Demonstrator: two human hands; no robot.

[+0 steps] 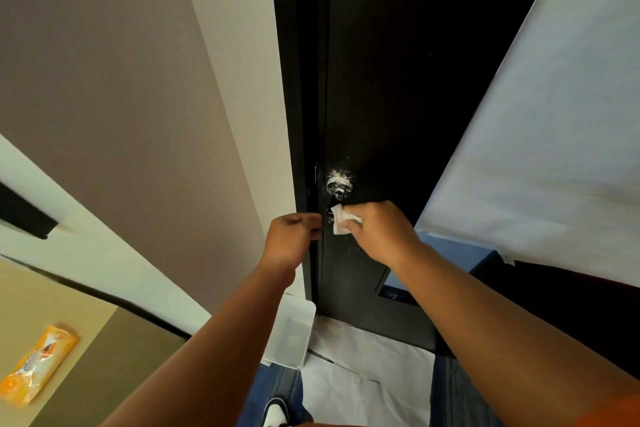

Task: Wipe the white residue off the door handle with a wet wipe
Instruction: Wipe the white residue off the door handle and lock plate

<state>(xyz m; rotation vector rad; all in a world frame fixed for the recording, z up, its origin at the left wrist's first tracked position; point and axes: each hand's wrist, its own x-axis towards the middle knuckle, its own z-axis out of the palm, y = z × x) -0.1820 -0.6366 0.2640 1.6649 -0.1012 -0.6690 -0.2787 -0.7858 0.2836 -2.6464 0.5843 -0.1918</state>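
Right hand [379, 234]: grip pinches folded white wet wipe [343, 219].
Left hand [292, 236]: grip curled round edge of dark door [374, 97].
Risk: I could smear the white-crusted metal handle [339, 185] residue wider.

Just below the door handle [339, 185] sits the wet wipe [343, 220], pinched in your right hand [377, 232], itself below and right of the handle. Your left hand [291, 239] grips the door edge [316, 274], below-left of the handle. Far beneath the handle a bin [294, 333] stands on the floor. Well to the handle's lower left, a packet [38, 367] lies on a counter [104, 357].
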